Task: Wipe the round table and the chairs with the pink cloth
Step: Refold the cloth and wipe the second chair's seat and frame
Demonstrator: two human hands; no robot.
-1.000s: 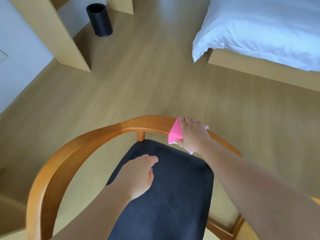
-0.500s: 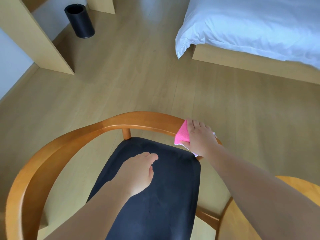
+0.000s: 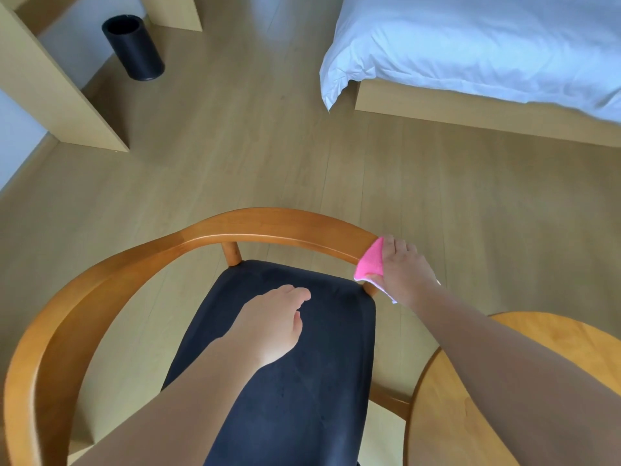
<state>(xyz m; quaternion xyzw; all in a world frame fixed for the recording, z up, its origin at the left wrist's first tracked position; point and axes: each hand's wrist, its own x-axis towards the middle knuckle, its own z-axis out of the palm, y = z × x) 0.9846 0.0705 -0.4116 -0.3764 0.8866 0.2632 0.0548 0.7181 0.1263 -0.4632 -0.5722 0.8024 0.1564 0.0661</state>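
A wooden chair with a curved backrest rail and a dark seat cushion stands below me. My right hand grips the pink cloth wrapped over the right end of the rail, thumb under it. My left hand hovers over or rests on the cushion with its fingers relaxed and nothing in it. The round wooden table shows at the bottom right, partly hidden by my right forearm.
A bed with white bedding and a wooden frame fills the upper right. A black cylindrical bin stands on the floor at the upper left, beside light wooden desk panels. Wood flooring lies between them.
My right hand has slid the pink cloth rightwards along the chair rail to its right end. The view has shifted, bringing the round table into sight. The left hand stays over the cushion.
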